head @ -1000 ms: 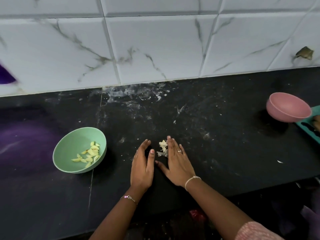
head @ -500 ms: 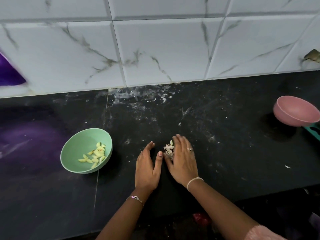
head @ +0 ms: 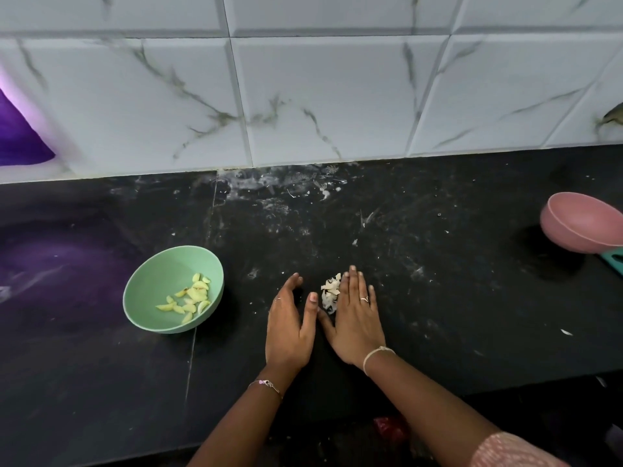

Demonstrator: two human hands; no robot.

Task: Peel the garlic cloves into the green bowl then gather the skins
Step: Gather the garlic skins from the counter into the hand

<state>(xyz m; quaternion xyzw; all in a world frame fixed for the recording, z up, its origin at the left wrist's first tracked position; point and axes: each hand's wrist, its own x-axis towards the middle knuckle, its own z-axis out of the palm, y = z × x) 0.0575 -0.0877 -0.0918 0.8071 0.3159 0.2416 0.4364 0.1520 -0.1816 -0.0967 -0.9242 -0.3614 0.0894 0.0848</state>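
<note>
A green bowl (head: 153, 286) sits on the black counter at the left, holding several peeled yellow garlic cloves (head: 190, 299). A small heap of pale garlic skins (head: 329, 294) lies on the counter between my hands. My left hand (head: 290, 323) rests flat on the counter just left of the heap, fingers straight. My right hand (head: 355, 313) lies flat with straight fingers against the heap's right side, partly covering it.
A pink bowl (head: 580, 227) stands tilted at the far right beside a teal tray edge (head: 615, 259). A stray skin flake (head: 566, 332) lies at the right. The white tiled wall (head: 320, 96) bounds the back; the counter's front edge runs below my wrists.
The view has shifted slightly. My hands have stayed around the skins, the right one pressing the heap a little tighter toward the left hand.
</note>
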